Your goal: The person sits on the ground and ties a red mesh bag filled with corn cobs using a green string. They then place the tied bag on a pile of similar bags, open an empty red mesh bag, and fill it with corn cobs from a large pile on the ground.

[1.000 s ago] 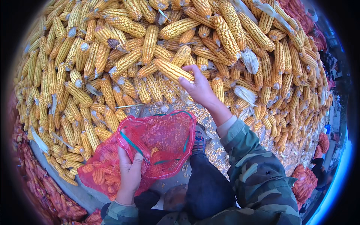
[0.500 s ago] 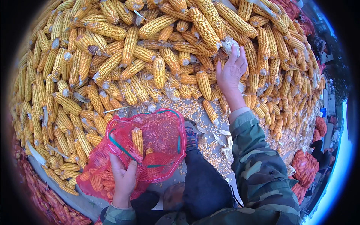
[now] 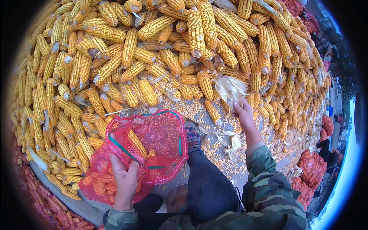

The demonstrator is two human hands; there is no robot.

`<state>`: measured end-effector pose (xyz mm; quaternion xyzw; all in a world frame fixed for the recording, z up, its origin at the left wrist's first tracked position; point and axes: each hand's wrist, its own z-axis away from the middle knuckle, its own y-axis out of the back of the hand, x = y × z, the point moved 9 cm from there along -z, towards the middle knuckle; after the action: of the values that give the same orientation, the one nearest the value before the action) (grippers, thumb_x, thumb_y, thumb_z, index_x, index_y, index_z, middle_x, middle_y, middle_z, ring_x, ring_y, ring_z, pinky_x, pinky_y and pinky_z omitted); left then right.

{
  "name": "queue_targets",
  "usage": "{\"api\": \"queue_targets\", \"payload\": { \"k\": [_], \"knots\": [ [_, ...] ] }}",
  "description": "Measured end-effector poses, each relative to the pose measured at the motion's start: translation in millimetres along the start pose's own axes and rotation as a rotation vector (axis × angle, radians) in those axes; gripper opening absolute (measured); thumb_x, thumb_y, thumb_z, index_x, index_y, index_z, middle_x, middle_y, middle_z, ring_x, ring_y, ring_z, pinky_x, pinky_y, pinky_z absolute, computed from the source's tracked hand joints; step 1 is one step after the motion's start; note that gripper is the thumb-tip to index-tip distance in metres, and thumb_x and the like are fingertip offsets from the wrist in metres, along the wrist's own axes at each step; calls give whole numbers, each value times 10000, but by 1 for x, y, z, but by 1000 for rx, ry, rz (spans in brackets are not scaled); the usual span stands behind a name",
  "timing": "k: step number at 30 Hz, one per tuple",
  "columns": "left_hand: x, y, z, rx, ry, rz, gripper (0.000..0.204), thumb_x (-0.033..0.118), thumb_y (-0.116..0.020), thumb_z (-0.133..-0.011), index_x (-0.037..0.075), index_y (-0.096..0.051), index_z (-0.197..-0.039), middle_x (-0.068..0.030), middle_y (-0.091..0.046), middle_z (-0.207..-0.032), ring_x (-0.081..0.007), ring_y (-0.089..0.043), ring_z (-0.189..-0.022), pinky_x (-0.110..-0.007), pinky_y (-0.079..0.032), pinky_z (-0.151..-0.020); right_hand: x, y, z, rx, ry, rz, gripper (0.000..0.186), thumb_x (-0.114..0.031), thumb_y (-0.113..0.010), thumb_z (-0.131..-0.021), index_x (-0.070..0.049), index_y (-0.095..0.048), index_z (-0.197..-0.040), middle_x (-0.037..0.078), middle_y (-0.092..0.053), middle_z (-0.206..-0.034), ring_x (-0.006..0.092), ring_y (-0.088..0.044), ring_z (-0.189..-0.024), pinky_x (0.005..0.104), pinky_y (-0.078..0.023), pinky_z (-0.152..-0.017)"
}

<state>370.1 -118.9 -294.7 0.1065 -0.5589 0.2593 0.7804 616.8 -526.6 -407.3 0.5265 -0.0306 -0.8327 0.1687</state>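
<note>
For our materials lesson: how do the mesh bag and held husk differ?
Colour: the mesh bag is red; the held husk is cream.
Size: the mesh bag dwarfs the held husk.
Surface: the mesh bag is netting; the held husk is leafy.
Both are held: the bag by the left grip, the husk by the right grip.

Soft, even daylight over the corn heap (image 3: 153, 28)
I see its middle sharp; blue-white glare (image 3: 347, 153) burns along the right, and red sacks (image 3: 42, 201) near left curve, softening into black.
</note>
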Motion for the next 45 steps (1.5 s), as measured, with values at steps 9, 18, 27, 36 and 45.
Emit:
{"api": "queue_targets", "payload": {
  "k": [9, 18, 27, 36, 45],
  "knots": [
    [5, 0, 6, -19, -16, -3, 838, -146, -478, -814, 75, -122, -1540, -86, -251, -1544, -178, -315, -1363, -315, -277, -1103, -119, -31, 21, 169, 742, 1128, 762, -243, -733, -809, -35, -328, -1420, 245, -392, -1361, 415, -417, -1250, 450, -374, -1035],
    [13, 0, 4, -18, 0, -48, 865, -145, -475, -805, 102, -103, -1546, -78, -270, -1530, -191, -350, -1347, -331, -319, -1086, -213, -180, -137, 299, 362, 1087, 1022, -802, -675, -603, -200, -471, -1403, 357, -99, -1500, 598, -162, -1335, 695, -149, -1047],
    [52, -3, 34, -52, -7, 124, 893, -150, -471, -811, 142, -68, -1552, -66, -283, -1522, -172, -413, -1290, -314, -407, -1009, -129, -174, -72, 102, 507, 1153, 663, -445, -715, -745, -245, -508, -1342, 312, -153, -1513, 546, -287, -1295, 597, -314, -1039],
    [31, 19, 59, -134, -103, 153, 843, -124, -441, -810, 92, -77, -1540, -139, -377, -1449, -183, -459, -1245, -305, -442, -965, -47, -134, 50, -152, 518, 949, 543, -285, -673, -786, -77, -560, -1275, 287, -500, -1249, 432, -497, -1156, 449, -419, -1008],
    [10, 65, 57, 93, 81, 138, 578, -80, -469, -776, 10, -298, -1321, -179, -567, -1144, -186, -615, -772, -287, -516, -600, -102, -136, 89, -165, 452, 1029, 483, -254, -640, -793, -54, -584, -1230, 264, -533, -1163, 404, -546, -1089, 413, -438, -978]
  ]
}}
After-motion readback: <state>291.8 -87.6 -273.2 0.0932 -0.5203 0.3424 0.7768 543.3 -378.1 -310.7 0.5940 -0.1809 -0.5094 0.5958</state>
